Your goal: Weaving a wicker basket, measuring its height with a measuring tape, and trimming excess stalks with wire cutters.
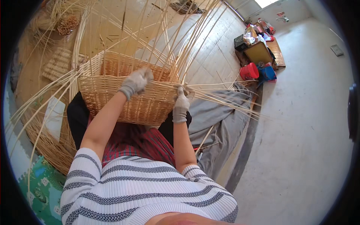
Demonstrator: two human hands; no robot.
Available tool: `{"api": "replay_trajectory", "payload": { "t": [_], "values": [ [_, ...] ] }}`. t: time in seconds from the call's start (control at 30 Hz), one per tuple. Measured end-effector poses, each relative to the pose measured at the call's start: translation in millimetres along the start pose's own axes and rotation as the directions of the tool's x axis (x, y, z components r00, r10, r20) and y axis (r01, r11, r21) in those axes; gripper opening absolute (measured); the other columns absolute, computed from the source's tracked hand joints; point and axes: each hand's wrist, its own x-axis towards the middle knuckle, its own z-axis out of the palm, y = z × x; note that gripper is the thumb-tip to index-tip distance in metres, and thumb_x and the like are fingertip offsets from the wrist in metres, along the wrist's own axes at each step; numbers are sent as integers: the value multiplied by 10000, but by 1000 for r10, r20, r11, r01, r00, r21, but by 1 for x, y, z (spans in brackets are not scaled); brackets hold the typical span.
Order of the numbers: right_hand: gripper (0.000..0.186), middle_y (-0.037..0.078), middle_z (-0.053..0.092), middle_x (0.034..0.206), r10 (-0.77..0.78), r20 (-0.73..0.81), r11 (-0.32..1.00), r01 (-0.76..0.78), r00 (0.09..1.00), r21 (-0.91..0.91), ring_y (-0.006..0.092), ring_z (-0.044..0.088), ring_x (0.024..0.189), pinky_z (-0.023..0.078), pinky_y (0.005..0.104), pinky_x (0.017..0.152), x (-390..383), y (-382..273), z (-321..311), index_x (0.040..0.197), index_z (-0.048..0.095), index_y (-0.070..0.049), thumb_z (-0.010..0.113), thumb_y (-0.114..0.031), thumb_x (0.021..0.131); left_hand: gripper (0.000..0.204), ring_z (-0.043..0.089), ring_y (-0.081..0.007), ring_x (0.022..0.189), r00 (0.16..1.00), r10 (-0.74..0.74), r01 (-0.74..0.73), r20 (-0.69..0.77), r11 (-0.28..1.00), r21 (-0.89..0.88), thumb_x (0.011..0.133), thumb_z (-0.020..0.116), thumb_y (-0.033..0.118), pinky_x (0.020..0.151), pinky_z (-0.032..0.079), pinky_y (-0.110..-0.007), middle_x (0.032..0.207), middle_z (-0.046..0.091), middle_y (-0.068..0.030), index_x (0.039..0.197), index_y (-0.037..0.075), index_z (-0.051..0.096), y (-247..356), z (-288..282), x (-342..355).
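Observation:
A rectangular wicker basket [125, 103], partly woven, rests tilted on my lap with its opening away from me. Long loose canes [197, 32] stand up and fan out from its rim and corners. My left hand [138, 81], in a pale knitted glove, is at the near rim around its middle; its fingers are smeared by motion, and whether they hold a cane cannot be told. At the basket's right corner my right hand [183, 98], gloved likewise, is closed around the canes at the rim. Several canes [228, 102] stick out to the right beyond it.
A flat woven piece [62, 63] and a bundle of cut canes [67, 24] lie at the left. Coiled canes [52, 150] cover the floor by my left knee. Grey cloth [221, 123] spreads at the right. Farther off are a red bucket [248, 71] and a cluttered box [259, 53].

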Motion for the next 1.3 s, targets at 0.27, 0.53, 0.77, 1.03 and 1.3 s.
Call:
{"api": "replay_trajectory", "payload": {
  "t": [0.27,0.53,0.77,1.03,1.3],
  "values": [
    [549,160,598,1240,-626,513,611,778,587,-145,210,642,986,565,380,832,78,-25,82,1527,298,-171,510,-95,1026,361,643,-165,473,988,-126,124,-94,992,-28,1005,594,404,454,523,-317,617,650,-91,985,45,618,-9,17,7],
    [256,46,650,831,-327,90,765,320,941,-558,154,640,706,525,342,619,43,-13,-63,1193,540,-56,656,-88,967,545,700,-256,910,476,669,-432,-571,743,511,836,725,53,656,587,-343,1267,586,-154,1337,124,524,3,59,-16],
    [320,146,697,880,-697,477,-298,389,536,-872,340,658,851,478,477,842,82,-39,-26,1155,638,-108,693,-162,844,558,724,-377,824,966,258,-185,6,677,712,1025,421,169,737,594,-451,1487,433,-224,1516,420,338,14,129,12],
    [363,85,683,866,-588,371,127,536,719,-835,253,649,798,517,432,765,71,-12,-44,1203,643,-163,684,-142,843,502,664,-205,988,727,672,-663,-141,741,111,853,728,-6,852,560,-304,1221,641,-108,1311,161,611,-60,50,-37],
    [179,100,704,1083,59,775,877,-403,629,260,224,653,1005,513,375,933,-127,56,124,1110,694,-26,613,-84,961,183,680,-187,646,494,69,-573,-867,775,-266,933,694,65,540,578,-312,871,703,-112,1091,-1,630,-208,-200,-111]
  ]
}}
